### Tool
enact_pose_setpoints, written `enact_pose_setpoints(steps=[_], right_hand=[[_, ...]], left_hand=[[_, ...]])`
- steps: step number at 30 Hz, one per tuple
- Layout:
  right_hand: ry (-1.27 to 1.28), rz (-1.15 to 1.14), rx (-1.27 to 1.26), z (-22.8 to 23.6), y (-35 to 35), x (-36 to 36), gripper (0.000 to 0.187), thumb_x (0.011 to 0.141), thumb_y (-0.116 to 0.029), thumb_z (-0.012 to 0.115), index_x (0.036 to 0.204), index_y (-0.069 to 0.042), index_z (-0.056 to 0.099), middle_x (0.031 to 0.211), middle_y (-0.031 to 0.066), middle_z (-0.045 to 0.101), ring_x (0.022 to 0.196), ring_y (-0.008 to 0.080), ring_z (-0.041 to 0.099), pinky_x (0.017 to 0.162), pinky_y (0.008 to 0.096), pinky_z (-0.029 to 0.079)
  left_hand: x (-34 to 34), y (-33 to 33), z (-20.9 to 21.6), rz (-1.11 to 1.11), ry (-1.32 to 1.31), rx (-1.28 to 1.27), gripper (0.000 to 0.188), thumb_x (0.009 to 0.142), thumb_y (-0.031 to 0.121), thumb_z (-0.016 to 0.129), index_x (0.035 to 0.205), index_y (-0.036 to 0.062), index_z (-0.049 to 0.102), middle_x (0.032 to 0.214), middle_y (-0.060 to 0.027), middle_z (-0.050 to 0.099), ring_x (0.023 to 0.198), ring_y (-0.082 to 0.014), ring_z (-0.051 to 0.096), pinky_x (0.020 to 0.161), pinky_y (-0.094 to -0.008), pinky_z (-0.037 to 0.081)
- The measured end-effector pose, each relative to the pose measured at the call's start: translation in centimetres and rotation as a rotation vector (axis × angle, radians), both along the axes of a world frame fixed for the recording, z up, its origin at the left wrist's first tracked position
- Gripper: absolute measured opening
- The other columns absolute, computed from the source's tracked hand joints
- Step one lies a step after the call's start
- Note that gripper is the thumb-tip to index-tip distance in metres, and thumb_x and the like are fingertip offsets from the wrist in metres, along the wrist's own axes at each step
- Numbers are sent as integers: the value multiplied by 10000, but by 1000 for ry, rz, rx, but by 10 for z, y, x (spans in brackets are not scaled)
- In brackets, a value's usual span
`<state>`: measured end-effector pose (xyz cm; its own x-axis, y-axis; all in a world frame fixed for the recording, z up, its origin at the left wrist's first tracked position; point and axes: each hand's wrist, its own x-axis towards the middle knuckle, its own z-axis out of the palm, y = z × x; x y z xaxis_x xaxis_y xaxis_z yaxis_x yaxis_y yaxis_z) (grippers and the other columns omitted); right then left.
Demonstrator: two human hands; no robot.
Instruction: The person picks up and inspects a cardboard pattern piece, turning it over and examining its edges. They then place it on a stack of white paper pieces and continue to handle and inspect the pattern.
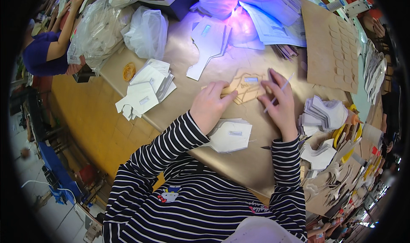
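Note:
A tan, flat cut piece (247,88) with line markings and a small slot lies on the table between my hands. My left hand (211,104) grips its left end, with fingers curled over it and thumb along its edge. In my right hand (279,104) is a slim, pale pen (290,79), slanting through the fingers; the fingertips are at the piece's right edge. Just below, near my left wrist, sits a stack of white cut pieces (232,136) with a small slot in the top one.
White cut pieces (145,93) are stacked at the left beside yellow rubber bands (129,71). More shapes (206,42) lie ahead, under purple light. Plastic bags (147,31) stand at the back left. A brown board (331,46) and stacked pieces (323,113) are at the right.

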<state>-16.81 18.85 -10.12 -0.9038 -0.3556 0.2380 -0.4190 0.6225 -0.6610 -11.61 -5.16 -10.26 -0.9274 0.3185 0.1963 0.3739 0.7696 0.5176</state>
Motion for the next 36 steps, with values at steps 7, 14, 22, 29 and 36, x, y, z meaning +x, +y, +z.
enact_pose_setpoints(steps=[7,14,22,29,36], right_hand=[[24,56,-65,-9,-23,-41,261,764,-53,724,1023,-41,692,1106,86,681,1101,299,582,943,388,475],[-165,52,-209,-8,-24,-36,253,786,-40,727,1038,-38,703,1124,86,690,1160,274,574,912,370,508],[-181,32,-239,-9,-22,-31,265,774,-34,736,1037,-40,704,1144,93,688,1171,287,573,941,371,496],[-102,78,-163,-9,-21,-32,281,750,-37,753,1026,-50,706,1136,94,686,1161,295,570,949,383,482],[-141,158,-126,-5,-17,-33,383,709,-97,803,1074,-49,696,1225,111,639,1212,310,545,1013,405,437]], left_hand=[[5,13,3,135,-249,328,323,792,-26,681,1099,69,711,916,-100,560,836,-242,592,746,-339,506],[-14,-11,0,68,-84,223,514,719,52,761,1219,84,646,1254,-164,534,1214,-345,477,1043,-422,392],[-23,-25,-7,-22,-178,135,786,721,265,789,1412,54,481,1507,-128,414,1418,-374,322,1148,-458,283],[-28,-29,-9,-35,-188,135,782,719,302,790,1409,75,503,1491,-112,445,1394,-360,364,1123,-457,310],[-27,-31,-9,-53,-170,101,827,699,330,802,1426,90,492,1497,-106,439,1396,-343,363,1118,-443,319]])
